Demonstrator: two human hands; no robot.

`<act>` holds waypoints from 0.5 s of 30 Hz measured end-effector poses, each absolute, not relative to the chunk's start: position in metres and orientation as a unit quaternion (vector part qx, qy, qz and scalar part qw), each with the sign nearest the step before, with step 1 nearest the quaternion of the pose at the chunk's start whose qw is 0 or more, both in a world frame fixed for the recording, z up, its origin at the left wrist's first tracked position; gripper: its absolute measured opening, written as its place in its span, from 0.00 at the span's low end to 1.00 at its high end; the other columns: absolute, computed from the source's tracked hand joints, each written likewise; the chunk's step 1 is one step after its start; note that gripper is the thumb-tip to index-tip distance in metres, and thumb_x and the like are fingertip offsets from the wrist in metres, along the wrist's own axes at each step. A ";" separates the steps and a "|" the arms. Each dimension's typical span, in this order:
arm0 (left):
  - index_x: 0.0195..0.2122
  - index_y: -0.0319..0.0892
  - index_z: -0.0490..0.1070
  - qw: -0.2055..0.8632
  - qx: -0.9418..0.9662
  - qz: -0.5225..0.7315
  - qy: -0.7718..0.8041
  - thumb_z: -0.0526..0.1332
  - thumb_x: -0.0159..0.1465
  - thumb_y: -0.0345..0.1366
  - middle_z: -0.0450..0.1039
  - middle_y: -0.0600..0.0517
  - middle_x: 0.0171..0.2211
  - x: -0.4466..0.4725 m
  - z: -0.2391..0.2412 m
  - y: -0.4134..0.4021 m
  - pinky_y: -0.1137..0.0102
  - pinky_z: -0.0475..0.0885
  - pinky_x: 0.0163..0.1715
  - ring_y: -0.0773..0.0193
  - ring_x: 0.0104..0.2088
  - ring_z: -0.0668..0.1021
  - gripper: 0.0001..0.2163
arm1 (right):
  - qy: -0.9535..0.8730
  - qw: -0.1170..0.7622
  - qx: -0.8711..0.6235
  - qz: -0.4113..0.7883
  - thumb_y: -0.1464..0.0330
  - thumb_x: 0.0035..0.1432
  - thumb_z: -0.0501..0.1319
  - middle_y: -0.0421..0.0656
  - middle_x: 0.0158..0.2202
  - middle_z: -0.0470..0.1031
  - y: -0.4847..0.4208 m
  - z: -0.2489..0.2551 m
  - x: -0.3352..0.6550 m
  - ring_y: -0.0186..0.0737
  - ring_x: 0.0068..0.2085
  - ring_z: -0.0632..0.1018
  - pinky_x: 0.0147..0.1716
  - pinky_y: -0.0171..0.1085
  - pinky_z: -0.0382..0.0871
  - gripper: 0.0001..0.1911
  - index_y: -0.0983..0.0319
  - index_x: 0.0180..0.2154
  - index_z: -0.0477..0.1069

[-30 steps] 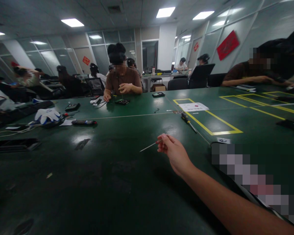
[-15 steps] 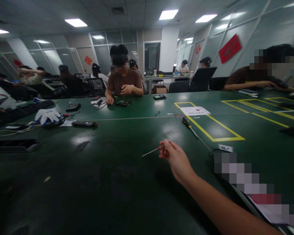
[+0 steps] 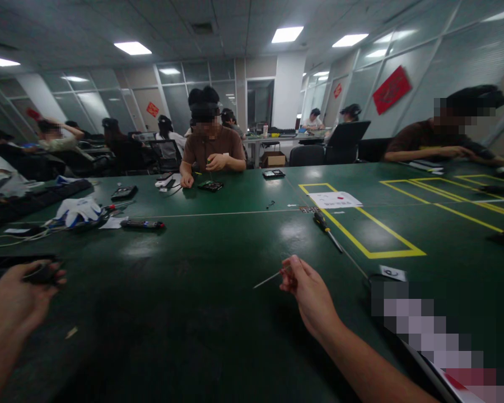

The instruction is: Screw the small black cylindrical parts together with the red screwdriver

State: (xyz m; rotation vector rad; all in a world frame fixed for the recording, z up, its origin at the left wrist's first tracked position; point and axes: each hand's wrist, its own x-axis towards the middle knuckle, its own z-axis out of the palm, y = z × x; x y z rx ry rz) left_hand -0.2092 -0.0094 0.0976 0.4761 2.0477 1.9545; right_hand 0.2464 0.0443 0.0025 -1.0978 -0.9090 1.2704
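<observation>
My right hand (image 3: 313,294) is closed in a pinch on a thin screwdriver (image 3: 266,281). Its bare metal shaft points left and slightly down above the green table, while the fingers cover the handle end. At the left edge, my left hand (image 3: 14,310) is curled around a small dark rounded object (image 3: 41,274), whose kind I cannot make out. Just behind that hand lies a black tray-like item (image 3: 8,264), partly covered by it. A yellow-and-black screwdriver (image 3: 328,232) rests on the table beyond my right hand.
White gloves (image 3: 79,211), cables and a dark pen-shaped tool (image 3: 143,224) lie at the left. Across the table (image 3: 218,240), a co-worker (image 3: 213,143) handles a circuit board (image 3: 210,186). Yellow tape (image 3: 397,254) and a paper sheet (image 3: 335,200) are at the right.
My left hand has come into view at the left with the dark object in it. My right hand, still on the screwdriver, appears slightly lower and further right; the whole view has shifted a little.
</observation>
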 end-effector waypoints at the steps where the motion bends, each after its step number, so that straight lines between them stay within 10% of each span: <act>1: 0.29 0.39 0.67 0.212 0.155 0.698 0.666 0.57 0.64 0.21 0.70 0.57 0.23 -0.202 0.088 0.002 0.76 0.71 0.30 0.69 0.28 0.73 0.08 | -0.385 0.580 -0.473 0.540 0.45 0.58 0.66 0.41 0.26 0.72 0.045 0.003 0.247 0.38 0.28 0.72 0.28 0.38 0.70 0.23 0.59 0.33 0.78; 8: 0.43 0.43 0.71 0.426 0.298 0.630 0.577 0.70 0.50 0.27 0.75 0.54 0.36 -0.079 0.035 0.024 0.71 0.71 0.38 0.64 0.37 0.75 0.19 | -0.375 0.575 -0.493 0.535 0.45 0.55 0.68 0.37 0.22 0.63 0.047 0.001 0.250 0.35 0.23 0.65 0.24 0.36 0.64 0.26 0.60 0.24 0.70; 15: 0.46 0.44 0.69 0.451 0.559 0.427 0.549 0.63 0.63 0.37 0.71 0.51 0.41 0.000 0.033 0.011 0.64 0.66 0.49 0.57 0.45 0.73 0.10 | -0.355 0.562 -0.512 0.545 0.45 0.55 0.68 0.36 0.22 0.62 0.047 -0.008 0.248 0.35 0.24 0.65 0.23 0.35 0.63 0.26 0.60 0.24 0.70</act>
